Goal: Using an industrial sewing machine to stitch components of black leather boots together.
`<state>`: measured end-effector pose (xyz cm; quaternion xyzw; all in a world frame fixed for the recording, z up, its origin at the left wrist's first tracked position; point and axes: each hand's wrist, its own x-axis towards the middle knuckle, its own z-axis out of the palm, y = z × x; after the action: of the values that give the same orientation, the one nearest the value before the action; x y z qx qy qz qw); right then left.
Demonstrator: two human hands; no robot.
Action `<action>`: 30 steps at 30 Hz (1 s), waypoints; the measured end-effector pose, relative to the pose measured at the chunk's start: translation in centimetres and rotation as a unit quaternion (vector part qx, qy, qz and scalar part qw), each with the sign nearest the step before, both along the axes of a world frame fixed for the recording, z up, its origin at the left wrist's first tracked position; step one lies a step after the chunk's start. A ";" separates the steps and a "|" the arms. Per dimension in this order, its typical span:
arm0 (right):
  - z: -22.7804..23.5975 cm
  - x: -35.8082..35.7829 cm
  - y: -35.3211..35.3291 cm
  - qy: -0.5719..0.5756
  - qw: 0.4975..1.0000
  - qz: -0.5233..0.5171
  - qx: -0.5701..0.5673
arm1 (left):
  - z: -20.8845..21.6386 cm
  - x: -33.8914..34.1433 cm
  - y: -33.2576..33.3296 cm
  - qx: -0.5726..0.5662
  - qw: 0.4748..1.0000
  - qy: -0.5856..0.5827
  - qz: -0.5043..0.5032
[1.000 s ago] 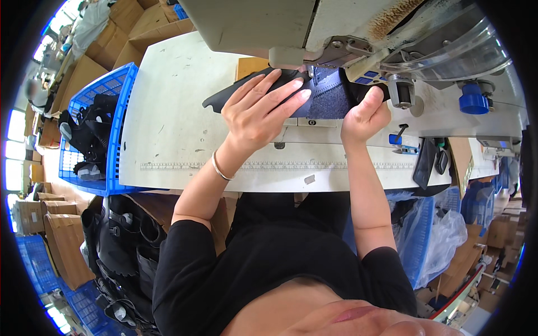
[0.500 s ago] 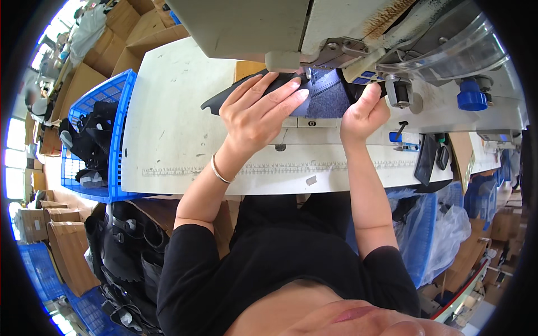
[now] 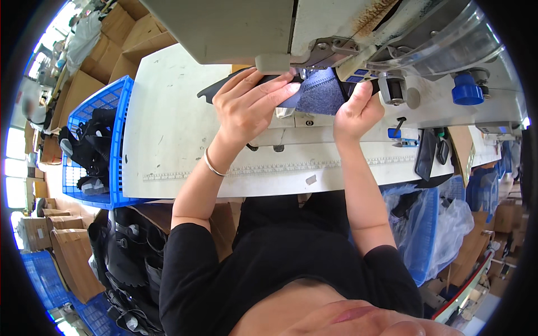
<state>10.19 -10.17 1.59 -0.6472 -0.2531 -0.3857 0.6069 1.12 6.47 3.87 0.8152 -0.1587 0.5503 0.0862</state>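
A piece of sewn material (image 3: 320, 101), part black and part fuzzy blue-grey with a stitched seam, sits under the head of a sewing machine (image 3: 246, 33). My left hand (image 3: 244, 106) lies over its black left part, fingers stretched out toward the needle area and tips on the material. The thumb of that hand cannot be made out. At the right end of the piece my right hand (image 3: 358, 112) grips it, thumb on top and fingers hidden beneath. The machine head hides the far edge of the piece.
Left of the white table (image 3: 162, 123) stands a blue crate (image 3: 116, 140) with black items. At the table's right lie small snips (image 3: 404, 144) and a black pouch (image 3: 427, 154). A ruler strip (image 3: 280, 167) runs along the front edge. Black goods (image 3: 129, 252) hang at lower left.
Both hands and the material appear slightly further left in the picture, as does the machine, so the view has shifted. My left fingers are drawn closer together; the grip on the right remains.
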 end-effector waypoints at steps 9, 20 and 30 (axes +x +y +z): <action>0.4 0.8 0.4 -0.011 1.000 -0.002 -0.010 | 0.0 0.2 0.1 -0.008 1.000 0.007 0.008; -0.4 1.7 0.5 0.003 1.000 0.005 0.003 | 4.9 -2.3 3.6 -0.292 0.880 0.346 -0.141; -2.9 9.7 0.9 -0.030 0.990 0.114 -0.075 | 2.9 3.4 4.2 -0.592 0.535 0.562 -0.217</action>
<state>19.92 -9.24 -1.30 -0.6458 -0.3715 -0.3138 0.5886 4.54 10.65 6.79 0.6600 0.1120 -0.0883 0.7376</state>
